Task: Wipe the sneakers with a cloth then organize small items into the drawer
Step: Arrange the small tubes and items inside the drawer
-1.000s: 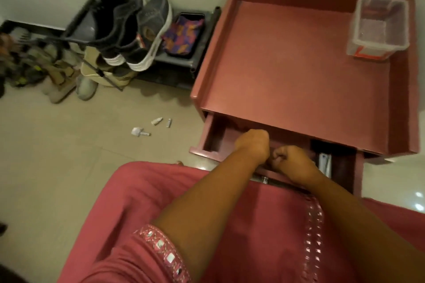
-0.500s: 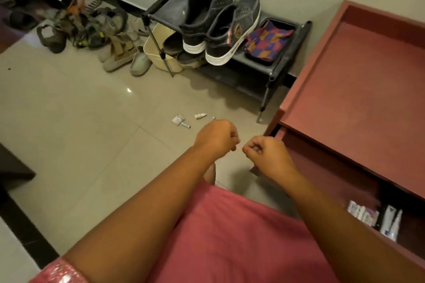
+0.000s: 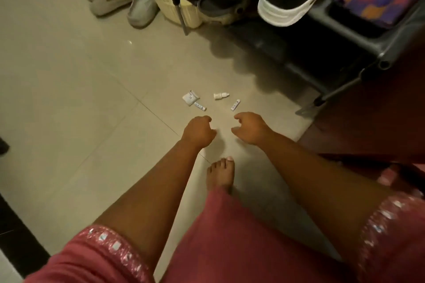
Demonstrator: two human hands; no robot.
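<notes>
Tiled floor (image 3: pixel 69 89): sachet (image 3: pixel 190 97), dropper bottle (image 3: pixel 220 95)

Dim, warm light (edges bowed), soft blur, perhaps motion; shadow under the shoe rack (image 3: pixel 358 57).

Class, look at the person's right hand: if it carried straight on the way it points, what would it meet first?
Probably the small white tube lying on the beige floor tiles, just ahead of the right hand; depth is unclear, so it may reach bare tile first.
</notes>
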